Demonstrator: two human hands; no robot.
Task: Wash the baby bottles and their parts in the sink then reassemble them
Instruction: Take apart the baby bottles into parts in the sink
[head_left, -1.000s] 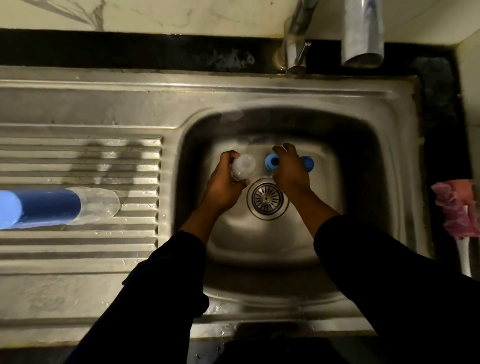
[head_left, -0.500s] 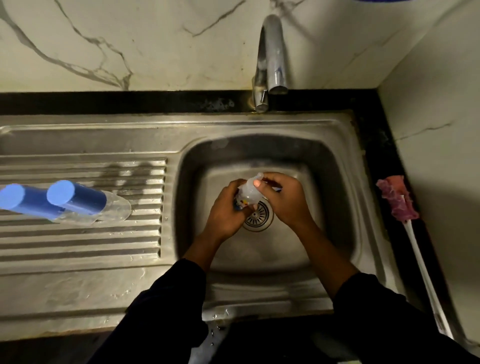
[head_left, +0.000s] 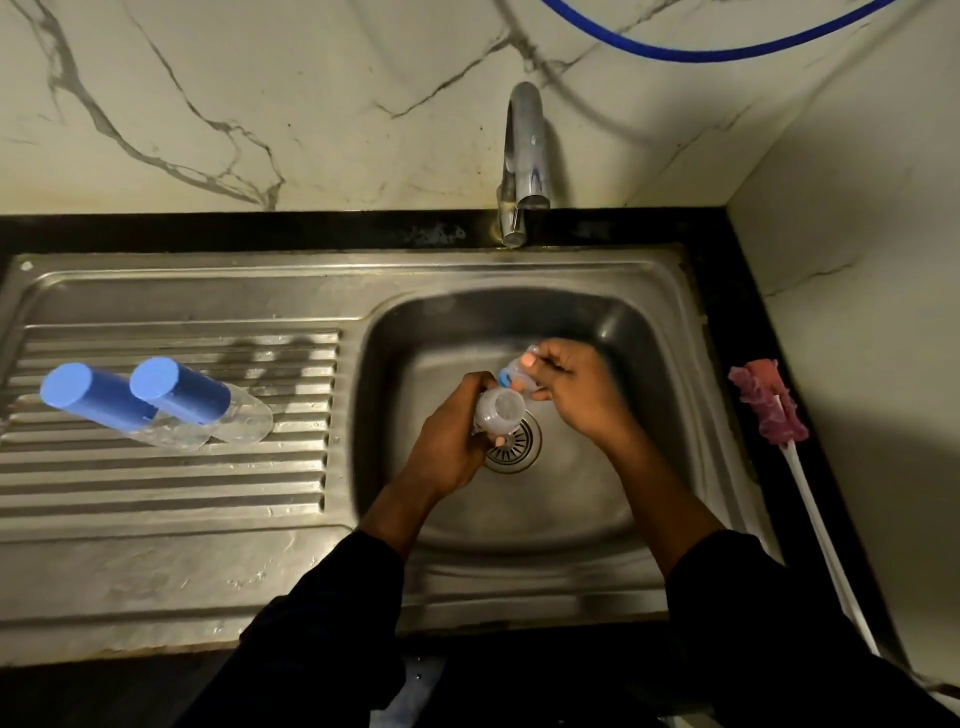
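Over the steel sink basin (head_left: 613, 332), my left hand (head_left: 447, 447) grips a clear baby bottle (head_left: 498, 410) with its open mouth facing up, just above the drain (head_left: 514, 447). My right hand (head_left: 576, 395) pinches a clear teat with a blue ring (head_left: 517, 376) right beside the bottle's mouth. Two assembled bottles with blue caps lie side by side on the ribbed drainboard at the left: one nearer the basin (head_left: 202, 400) and one further left (head_left: 98, 400).
The tap (head_left: 524, 156) stands at the back, with no water running. A bottle brush with a pink head (head_left: 769, 400) and white handle lies on the black counter right of the sink. A blue hose (head_left: 717, 49) hangs across the marble wall.
My right hand has left the blue parts on the basin floor, come to the bottle and now holds a teat with ring at its mouth. The camera has tilted up.
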